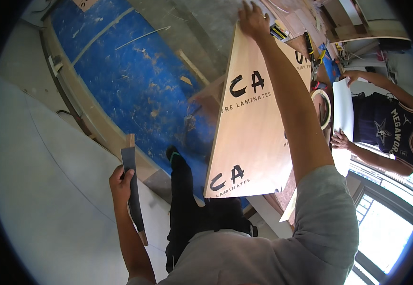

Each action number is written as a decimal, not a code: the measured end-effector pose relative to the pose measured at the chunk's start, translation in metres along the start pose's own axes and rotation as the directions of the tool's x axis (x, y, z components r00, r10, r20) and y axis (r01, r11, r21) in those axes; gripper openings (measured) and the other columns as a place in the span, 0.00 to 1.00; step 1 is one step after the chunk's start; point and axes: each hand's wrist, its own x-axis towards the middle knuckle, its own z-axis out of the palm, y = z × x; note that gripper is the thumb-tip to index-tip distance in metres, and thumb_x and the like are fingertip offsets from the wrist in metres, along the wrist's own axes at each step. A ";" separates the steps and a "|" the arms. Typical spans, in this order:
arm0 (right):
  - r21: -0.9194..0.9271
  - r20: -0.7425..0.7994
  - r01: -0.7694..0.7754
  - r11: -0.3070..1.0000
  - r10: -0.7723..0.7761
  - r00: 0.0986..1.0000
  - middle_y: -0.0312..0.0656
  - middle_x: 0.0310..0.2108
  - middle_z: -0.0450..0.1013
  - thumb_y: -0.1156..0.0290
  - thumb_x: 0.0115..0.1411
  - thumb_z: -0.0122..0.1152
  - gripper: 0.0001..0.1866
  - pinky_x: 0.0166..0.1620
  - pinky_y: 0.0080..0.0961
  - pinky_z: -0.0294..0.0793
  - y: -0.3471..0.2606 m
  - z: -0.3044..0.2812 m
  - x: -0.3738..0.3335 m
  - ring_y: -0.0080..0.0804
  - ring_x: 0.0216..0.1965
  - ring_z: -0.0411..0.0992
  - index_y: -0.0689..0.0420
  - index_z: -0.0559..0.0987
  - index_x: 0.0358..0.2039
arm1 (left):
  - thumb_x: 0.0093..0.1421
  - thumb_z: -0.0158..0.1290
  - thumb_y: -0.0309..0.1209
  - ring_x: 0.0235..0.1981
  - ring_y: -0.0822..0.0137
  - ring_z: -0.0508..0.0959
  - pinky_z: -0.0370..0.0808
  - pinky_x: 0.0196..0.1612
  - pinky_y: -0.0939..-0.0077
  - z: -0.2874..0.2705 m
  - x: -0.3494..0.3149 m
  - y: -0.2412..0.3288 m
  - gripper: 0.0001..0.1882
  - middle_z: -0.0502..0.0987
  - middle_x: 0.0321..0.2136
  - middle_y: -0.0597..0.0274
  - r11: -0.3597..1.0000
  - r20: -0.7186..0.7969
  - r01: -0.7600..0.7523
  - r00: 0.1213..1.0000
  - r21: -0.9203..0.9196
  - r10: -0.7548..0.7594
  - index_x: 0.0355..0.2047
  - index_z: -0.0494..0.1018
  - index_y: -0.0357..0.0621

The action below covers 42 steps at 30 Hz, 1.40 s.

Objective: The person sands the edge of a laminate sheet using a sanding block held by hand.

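On the left, my left hand (120, 184) is closed around a long narrow wooden strip with a dark grey face (131, 190), thumb over the grey side; bare wood shows at both ends. The strip is held tilted, above a large pale surface. A light brown laminate sheet (244, 135) with black printing lies in front of me to the right. At its far narrow end rests my right hand (254, 21), fingers stretched past the edge and somewhat apart. My right forearm crosses over the sheet and hides part of it.
Blue floor covering (135, 71), scattered with dust and offcuts, lies left of the sheet. A tape roll (321, 110) and hand tools (314, 59) are at the sheet's right. Beyond, a co-worker (382, 123) holds a white sheet (343, 109) with both hands. A curved board edge (73, 90) runs along the left.
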 end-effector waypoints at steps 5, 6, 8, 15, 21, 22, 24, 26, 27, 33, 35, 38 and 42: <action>0.034 0.158 0.418 0.908 -0.418 0.895 0.58 0.75 0.52 0.55 0.74 0.45 0.32 0.74 0.59 0.48 -0.035 -0.020 -0.058 0.61 0.76 0.48 0.60 0.64 0.71 | 0.64 0.60 0.28 0.27 0.72 0.66 0.68 0.33 0.74 0.000 -0.037 -0.024 0.10 0.71 0.24 0.64 0.990 -0.016 0.116 0.993 -0.084 -0.118 0.31 0.72 0.34; 0.017 0.104 0.466 0.884 -0.465 0.879 0.53 0.77 0.49 0.52 0.74 0.44 0.31 0.74 0.60 0.47 -0.036 -0.029 -0.082 0.57 0.77 0.46 0.54 0.64 0.72 | 0.64 0.60 0.28 0.27 0.73 0.66 0.68 0.33 0.74 0.004 -0.036 -0.019 0.10 0.71 0.24 0.64 0.986 -0.002 0.132 0.991 -0.103 -0.133 0.31 0.72 0.34; -0.009 -0.017 0.570 0.822 -0.570 0.822 0.43 0.79 0.45 0.48 0.73 0.43 0.31 0.75 0.62 0.43 -0.048 -0.033 -0.126 0.49 0.79 0.42 0.43 0.65 0.73 | 0.64 0.60 0.28 0.27 0.73 0.67 0.68 0.33 0.74 0.001 -0.039 -0.020 0.10 0.71 0.25 0.64 0.988 0.020 0.127 0.992 -0.091 -0.126 0.32 0.73 0.34; 0.541 0.174 0.588 0.601 -0.765 0.621 0.54 0.62 0.70 0.57 0.67 0.55 0.20 0.71 0.64 0.52 -0.123 -0.041 -0.333 0.56 0.66 0.65 0.54 0.79 0.53 | 0.66 0.61 0.31 0.28 0.73 0.69 0.68 0.34 0.76 0.002 -0.047 -0.007 0.11 0.74 0.26 0.64 0.995 0.102 0.048 0.994 -0.087 -0.039 0.37 0.77 0.33; 0.914 0.404 -0.152 0.375 -0.872 0.276 0.51 0.52 0.76 0.62 0.70 0.53 0.17 0.61 0.42 0.72 -0.189 -0.165 -0.470 0.48 0.58 0.72 0.60 0.79 0.51 | 0.66 0.62 0.32 0.28 0.74 0.68 0.68 0.33 0.76 -0.007 -0.053 -0.006 0.12 0.73 0.26 0.64 0.991 0.092 0.084 0.993 -0.101 -0.074 0.38 0.77 0.33; 0.920 0.386 -0.085 0.381 -0.851 0.356 0.52 0.55 0.73 0.61 0.71 0.52 0.19 0.62 0.44 0.69 -0.179 -0.164 -0.455 0.50 0.60 0.69 0.59 0.77 0.53 | 0.66 0.62 0.33 0.28 0.74 0.68 0.68 0.33 0.76 -0.004 -0.049 0.003 0.12 0.72 0.25 0.65 0.989 0.084 0.083 0.994 -0.119 -0.073 0.37 0.77 0.33; 0.766 0.209 0.322 0.556 -0.690 0.693 0.53 0.61 0.67 0.57 0.71 0.50 0.22 0.65 0.50 0.63 -0.138 -0.116 -0.366 0.53 0.65 0.63 0.58 0.73 0.59 | 0.66 0.62 0.32 0.27 0.74 0.67 0.68 0.32 0.75 -0.002 -0.048 0.002 0.12 0.71 0.25 0.66 0.995 0.052 0.058 0.997 -0.084 -0.054 0.37 0.77 0.33; 0.321 0.036 0.437 0.840 -0.472 0.881 0.55 0.67 0.61 0.54 0.72 0.49 0.26 0.68 0.55 0.57 -0.092 -0.065 -0.250 0.56 0.69 0.57 0.57 0.70 0.64 | 0.65 0.63 0.30 0.26 0.74 0.67 0.67 0.32 0.75 0.002 -0.053 0.003 0.11 0.71 0.24 0.67 0.994 0.075 0.032 0.997 -0.101 -0.025 0.37 0.77 0.33; 0.154 0.004 0.390 0.908 -0.396 0.918 0.55 0.70 0.57 0.53 0.72 0.48 0.29 0.70 0.58 0.54 -0.067 -0.052 -0.207 0.58 0.72 0.54 0.57 0.68 0.66 | 0.65 0.63 0.30 0.26 0.74 0.66 0.67 0.32 0.76 0.009 -0.048 0.007 0.11 0.70 0.24 0.67 0.992 0.089 0.025 0.996 -0.121 -0.014 0.37 0.77 0.33; -0.200 -0.145 0.257 0.946 -0.288 0.947 0.54 0.73 0.58 0.54 0.71 0.53 0.33 0.69 0.55 0.61 -0.108 -0.052 -0.252 0.54 0.73 0.57 0.60 0.65 0.70 | 0.65 0.63 0.30 0.26 0.76 0.67 0.68 0.31 0.76 0.014 -0.073 0.002 0.11 0.72 0.25 0.67 0.993 0.111 0.058 0.993 -0.104 -0.046 0.37 0.78 0.33; -0.185 -0.004 0.307 0.934 -0.313 0.950 0.60 0.73 0.55 0.51 0.70 0.53 0.37 0.69 0.64 0.57 -0.132 -0.051 -0.336 0.62 0.73 0.55 0.61 0.63 0.72 | 0.65 0.62 0.31 0.26 0.77 0.68 0.69 0.31 0.76 0.011 -0.076 -0.014 0.11 0.74 0.25 0.67 0.994 0.145 0.073 0.988 -0.081 -0.061 0.38 0.79 0.33; 0.058 0.538 0.564 0.824 -0.501 0.678 0.62 0.74 0.53 0.58 0.71 0.50 0.31 0.72 0.68 0.51 -0.189 -0.105 -0.500 0.66 0.73 0.52 0.62 0.67 0.69 | 0.65 0.62 0.32 0.26 0.77 0.69 0.69 0.31 0.76 0.016 -0.070 0.014 0.12 0.75 0.26 0.67 0.990 0.157 0.048 0.987 -0.133 -0.026 0.39 0.79 0.34; 0.889 0.284 0.126 0.441 -0.745 0.603 0.58 0.61 0.72 0.65 0.65 0.59 0.24 0.67 0.51 0.67 -0.178 -0.171 -0.529 0.50 0.64 0.70 0.59 0.76 0.60 | 0.65 0.62 0.34 0.26 0.77 0.69 0.68 0.31 0.76 0.027 -0.054 0.037 0.12 0.75 0.25 0.68 0.999 0.183 0.019 0.983 -0.048 -0.009 0.38 0.79 0.34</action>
